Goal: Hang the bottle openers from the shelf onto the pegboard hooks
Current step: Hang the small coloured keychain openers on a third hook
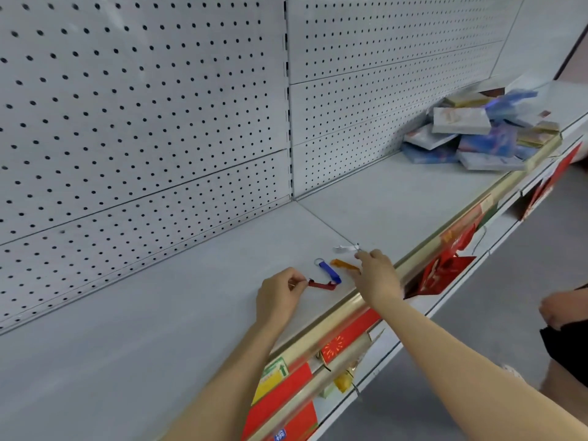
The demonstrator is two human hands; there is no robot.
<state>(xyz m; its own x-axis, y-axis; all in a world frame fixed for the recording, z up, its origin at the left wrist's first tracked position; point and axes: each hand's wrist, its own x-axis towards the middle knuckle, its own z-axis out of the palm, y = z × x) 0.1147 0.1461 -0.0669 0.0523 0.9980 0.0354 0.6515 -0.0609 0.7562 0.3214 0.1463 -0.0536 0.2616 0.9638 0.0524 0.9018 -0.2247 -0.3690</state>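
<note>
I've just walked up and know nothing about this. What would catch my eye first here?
Probably the little bright bottle openers on the grey shelf: a red opener pinched at its end by the left hand, a blue opener beside it, and an orange opener by the right hand. Behind rises a bare white pegboard; a heap of boxes lies far right.

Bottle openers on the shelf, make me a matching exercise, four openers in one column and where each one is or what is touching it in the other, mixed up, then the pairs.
Column one:
1. red opener
2. blue opener
3. orange opener
4. white opener

Column two:
A. farthest back on the shelf, just beyond the right hand
B. ring end pinched by the left hand
C. lies between the red and orange ones, ring at its far end
D. partly hidden under the right hand's fingers

Pairs: 1-B, 2-C, 3-D, 4-A
</note>
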